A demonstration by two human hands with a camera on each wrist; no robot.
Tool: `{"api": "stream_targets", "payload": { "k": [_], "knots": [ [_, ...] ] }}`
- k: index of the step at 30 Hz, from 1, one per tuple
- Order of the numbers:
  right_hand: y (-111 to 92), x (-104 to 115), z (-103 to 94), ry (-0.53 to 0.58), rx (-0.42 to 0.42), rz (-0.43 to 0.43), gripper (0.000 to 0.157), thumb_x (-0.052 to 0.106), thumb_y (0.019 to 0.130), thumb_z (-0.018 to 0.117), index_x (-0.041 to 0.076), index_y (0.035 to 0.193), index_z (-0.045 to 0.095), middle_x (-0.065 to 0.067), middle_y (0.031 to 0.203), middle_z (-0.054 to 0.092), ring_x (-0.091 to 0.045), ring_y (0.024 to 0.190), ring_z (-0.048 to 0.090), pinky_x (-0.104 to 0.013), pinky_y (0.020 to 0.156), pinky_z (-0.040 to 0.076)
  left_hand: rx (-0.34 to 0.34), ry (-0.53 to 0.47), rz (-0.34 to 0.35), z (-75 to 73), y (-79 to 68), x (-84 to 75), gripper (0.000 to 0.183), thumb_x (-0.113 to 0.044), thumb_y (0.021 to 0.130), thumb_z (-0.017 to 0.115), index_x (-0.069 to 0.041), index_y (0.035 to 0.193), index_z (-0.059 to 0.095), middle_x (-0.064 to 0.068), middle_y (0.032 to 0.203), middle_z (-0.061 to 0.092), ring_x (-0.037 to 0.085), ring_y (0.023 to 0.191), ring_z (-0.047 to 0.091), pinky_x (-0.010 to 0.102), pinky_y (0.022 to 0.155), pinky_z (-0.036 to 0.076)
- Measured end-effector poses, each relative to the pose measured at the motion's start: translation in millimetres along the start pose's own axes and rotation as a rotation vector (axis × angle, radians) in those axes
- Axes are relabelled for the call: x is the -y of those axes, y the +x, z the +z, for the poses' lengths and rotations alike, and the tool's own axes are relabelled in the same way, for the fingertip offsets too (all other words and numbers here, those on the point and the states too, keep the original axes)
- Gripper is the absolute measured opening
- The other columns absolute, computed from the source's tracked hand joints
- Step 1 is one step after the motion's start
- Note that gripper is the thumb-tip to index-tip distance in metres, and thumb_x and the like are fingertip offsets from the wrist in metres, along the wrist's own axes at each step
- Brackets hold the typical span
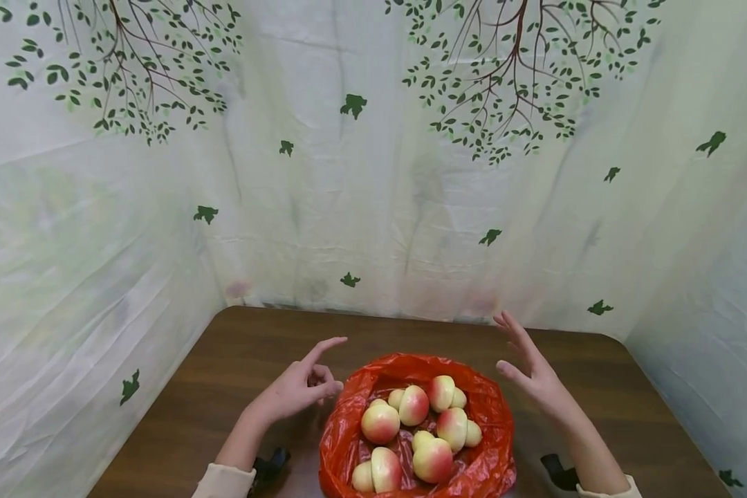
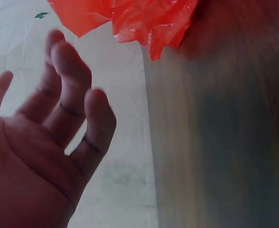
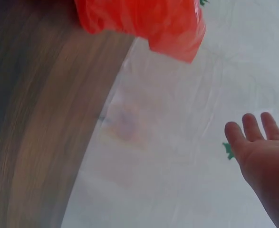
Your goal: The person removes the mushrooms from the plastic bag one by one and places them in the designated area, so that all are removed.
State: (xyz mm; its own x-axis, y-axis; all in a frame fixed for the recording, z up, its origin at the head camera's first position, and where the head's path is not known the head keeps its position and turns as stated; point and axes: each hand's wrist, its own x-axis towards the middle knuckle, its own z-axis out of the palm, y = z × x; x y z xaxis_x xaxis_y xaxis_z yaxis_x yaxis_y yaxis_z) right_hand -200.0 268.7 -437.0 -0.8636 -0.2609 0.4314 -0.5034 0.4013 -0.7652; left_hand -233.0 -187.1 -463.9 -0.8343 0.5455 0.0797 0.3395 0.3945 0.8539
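A red plastic bag stands on the table with its mouth spread wide and its rim crumpled. Inside it lie several glossy mushroom-shaped things, each with a rounded yellow-and-red cap and a smaller pale yellow knob. My left hand hovers beside the bag's left rim, index finger stretched out and the other fingers loosely bent around nothing. Past the right rim, my right hand is raised with fingers spread and holds nothing. Both wrist views show the hands apart from the red plastic.
The brown wooden table has rounded far corners. Pale fabric printed with branches and green leaves hangs behind it and along both sides. Dark wrist gear shows beneath each forearm.
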Motion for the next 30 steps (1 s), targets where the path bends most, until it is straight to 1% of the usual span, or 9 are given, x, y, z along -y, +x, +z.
{"api": "stream_targets", "payload": {
  "k": [4, 8, 11, 13, 17, 20, 24, 26, 30],
  "knots": [
    [-1, 2, 6.1, 0.017, -0.003, 0.027, 0.082, 0.007, 0.101, 0.066, 0.028, 0.169, 0.024, -0.02, 0.168, 0.037, 0.008, 0.148, 0.038, -0.006, 0.112, 0.032, 0.072, -0.046, -0.015, 3.1, -0.2, 6.0, 0.074, -0.028, 0.103, 0.071, -0.039, 0.163, 0.028, 0.021, 0.085, 0.071, 0.033, 0.068, 0.063, 0.037, 0.068, 0.061],
    [1, 3, 14.9, 0.06, -0.007, 0.039, 0.074, 0.007, 0.102, 0.066, 0.024, 0.166, 0.033, -0.019, 0.161, 0.047, 0.002, 0.142, 0.048, -0.012, 0.108, 0.044, 0.121, -0.074, -0.052, 6.6, 0.1, 11.1, 0.069, -0.029, 0.102, 0.072, -0.038, 0.159, 0.035, 0.011, 0.077, 0.066, 0.016, 0.063, 0.059, 0.032, 0.063, 0.057],
    [3, 3, 22.4, 0.08, 0.01, 0.061, 0.069, 0.01, 0.103, 0.067, 0.023, 0.163, 0.037, -0.019, 0.16, 0.048, 0.001, 0.139, 0.051, -0.023, 0.106, 0.054, 0.16, -0.112, -0.074, 9.7, 1.5, 15.0, 0.067, -0.03, 0.101, 0.073, -0.036, 0.157, 0.038, 0.001, 0.075, 0.064, 0.009, 0.064, 0.056, 0.03, 0.063, 0.056],
    [5, 3, 26.7, 0.095, 0.026, 0.079, 0.068, 0.012, 0.102, 0.068, 0.022, 0.162, 0.038, -0.019, 0.159, 0.048, 0.002, 0.138, 0.052, -0.032, 0.105, 0.059, 0.189, -0.156, -0.08, 11.5, 2.7, 17.9, 0.066, -0.03, 0.101, 0.073, -0.033, 0.157, 0.039, -0.001, 0.077, 0.065, 0.008, 0.065, 0.057, 0.028, 0.063, 0.055],
    [7, 1, 33.6, 0.122, 0.051, 0.124, 0.066, 0.012, 0.102, 0.068, 0.023, 0.161, 0.04, -0.017, 0.16, 0.049, 0.001, 0.138, 0.053, -0.032, 0.11, 0.055, 0.236, -0.258, -0.092, 13.9, 4.5, 21.8, 0.063, -0.026, 0.102, 0.073, -0.027, 0.155, 0.04, -0.001, 0.079, 0.07, 0.008, 0.063, 0.055, 0.024, 0.061, 0.052],
    [8, 0, 38.2, 0.133, 0.069, 0.153, 0.065, 0.011, 0.102, 0.069, 0.023, 0.16, 0.042, -0.014, 0.16, 0.051, -0.019, 0.144, 0.055, -0.039, 0.114, 0.054, 0.263, -0.34, -0.095, 15.7, 5.0, 24.5, 0.063, -0.022, 0.101, 0.073, -0.021, 0.155, 0.04, -0.003, 0.08, 0.072, 0.007, 0.059, 0.054, 0.022, 0.058, 0.05],
    [10, -4, 43.7, 0.149, 0.1, 0.184, 0.064, 0.015, 0.102, 0.071, 0.021, 0.159, 0.043, -0.017, 0.159, 0.052, -0.046, 0.146, 0.051, -0.064, 0.115, 0.046, 0.314, -0.444, -0.07, 19.5, 6.4, 28.9, 0.065, -0.016, 0.1, 0.073, -0.016, 0.155, 0.039, -0.003, 0.083, 0.076, 0.006, 0.061, 0.061, 0.023, 0.06, 0.056],
    [10, -6, 45.9, 0.154, 0.111, 0.198, 0.063, 0.016, 0.102, 0.072, 0.02, 0.159, 0.044, -0.018, 0.158, 0.053, -0.049, 0.145, 0.051, -0.069, 0.115, 0.044, 0.343, -0.489, -0.049, 21.7, 7.3, 31.7, 0.065, -0.012, 0.1, 0.072, -0.015, 0.156, 0.039, -0.002, 0.087, 0.078, 0.006, 0.067, 0.068, 0.026, 0.065, 0.062],
    [9, -12, 49.1, 0.173, 0.134, 0.226, 0.063, 0.013, 0.101, 0.072, 0.017, 0.158, 0.045, -0.019, 0.158, 0.054, -0.047, 0.146, 0.051, -0.068, 0.118, 0.041, 0.384, -0.567, -0.001, 25.2, 8.9, 37.2, 0.066, -0.005, 0.1, 0.069, -0.011, 0.158, 0.038, 0.001, 0.095, 0.081, 0.01, 0.079, 0.077, 0.032, 0.074, 0.066]
  ]
}}
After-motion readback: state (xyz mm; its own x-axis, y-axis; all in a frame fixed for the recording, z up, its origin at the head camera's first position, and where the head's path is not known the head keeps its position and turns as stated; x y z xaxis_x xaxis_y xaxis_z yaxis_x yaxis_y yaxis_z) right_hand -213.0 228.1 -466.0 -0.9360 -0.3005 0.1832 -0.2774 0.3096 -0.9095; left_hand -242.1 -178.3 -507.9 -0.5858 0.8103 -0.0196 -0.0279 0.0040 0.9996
